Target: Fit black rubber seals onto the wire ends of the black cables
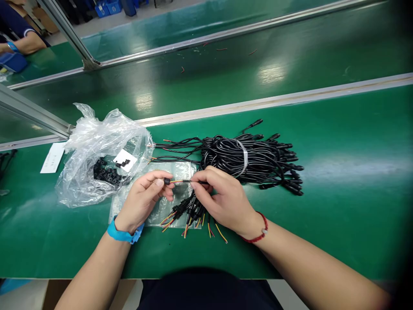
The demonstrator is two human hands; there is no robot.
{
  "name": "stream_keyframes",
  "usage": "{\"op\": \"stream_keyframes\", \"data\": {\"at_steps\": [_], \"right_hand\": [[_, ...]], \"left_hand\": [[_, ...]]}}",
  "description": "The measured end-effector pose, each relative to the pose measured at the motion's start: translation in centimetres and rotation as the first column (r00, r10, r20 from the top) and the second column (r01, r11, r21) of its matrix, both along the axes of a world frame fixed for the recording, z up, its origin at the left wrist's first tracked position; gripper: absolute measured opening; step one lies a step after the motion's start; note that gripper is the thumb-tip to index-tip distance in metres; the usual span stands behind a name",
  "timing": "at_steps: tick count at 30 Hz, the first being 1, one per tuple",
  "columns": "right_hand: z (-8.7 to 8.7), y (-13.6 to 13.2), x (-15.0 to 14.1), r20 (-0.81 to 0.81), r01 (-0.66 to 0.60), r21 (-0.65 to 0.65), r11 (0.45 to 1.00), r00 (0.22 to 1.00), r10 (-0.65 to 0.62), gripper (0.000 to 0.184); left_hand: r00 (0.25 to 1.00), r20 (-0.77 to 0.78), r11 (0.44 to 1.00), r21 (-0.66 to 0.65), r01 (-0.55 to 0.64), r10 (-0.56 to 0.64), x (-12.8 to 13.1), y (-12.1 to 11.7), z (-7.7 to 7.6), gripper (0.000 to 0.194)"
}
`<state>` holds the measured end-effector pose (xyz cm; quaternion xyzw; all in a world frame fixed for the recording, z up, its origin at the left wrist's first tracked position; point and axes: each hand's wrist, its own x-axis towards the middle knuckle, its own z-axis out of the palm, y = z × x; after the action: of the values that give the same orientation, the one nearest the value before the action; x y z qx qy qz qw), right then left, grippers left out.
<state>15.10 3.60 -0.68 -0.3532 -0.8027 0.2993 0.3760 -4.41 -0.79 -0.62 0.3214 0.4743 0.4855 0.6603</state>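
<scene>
One cable (pixel 187 181) beside the bundle (pixel 222 156) runs leftward from my pinching right fingers (pixel 206 175) to the connector (pixel 167 181) my left fingers (pixel 158 183) pinch.

- The left hand (pixel 142 200) pinches a small black part (pixel 167 181).
- The right hand (pixel 227 200) holds a black cable (pixel 187 181), its coloured wires (pixel 176 181) reaching that part.
- A strapped cable bundle (pixel 222 157) lies on the green counter (pixel 348 206).
- Left of it, a clear bag (pixel 85 140) holds small black pieces (pixel 108 175).

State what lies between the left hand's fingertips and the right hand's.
In the head view: red and yellow wires, then black cable, running from the black part in the left hand to the right hand.
</scene>
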Motion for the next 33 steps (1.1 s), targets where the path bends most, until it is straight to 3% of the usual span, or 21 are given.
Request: {"op": "stream_keyframes", "data": {"at_steps": [15, 22, 30, 33], "right_hand": [[0.0, -0.2, -0.2, -0.020, 0.071, -0.003, 0.997, 0.997, -0.071, 0.010], [-0.2, -0.1, -0.3, 0.035, -0.070, 0.080, 0.994, 0.997, 0.067, 0.012], [-0.6, 0.2, -0.2, 0.060, -0.087, 0.146, 0.985, 0.995, 0.079, 0.013], [-0.5, 0.2, -0.1, 0.076, -0.109, 0.146, 0.983, 0.992, 0.099, 0.013]], "left_hand": [[0.999, -0.039, 0.999, 0.043, 0.019, -0.018, -0.1, -0.2, 0.0, 0.016], [0.992, -0.084, 0.994, 0.051, 0.098, -0.093, 0.5, -0.3, -0.2, 0.020], [0.989, -0.141, 0.999, -0.026, 0.045, -0.048, 1.3, -0.4, -0.3, 0.014], [0.992, -0.124, 0.999, 0.027, 0.023, -0.020, 1.3, -0.4, -0.6, 0.012]]}}
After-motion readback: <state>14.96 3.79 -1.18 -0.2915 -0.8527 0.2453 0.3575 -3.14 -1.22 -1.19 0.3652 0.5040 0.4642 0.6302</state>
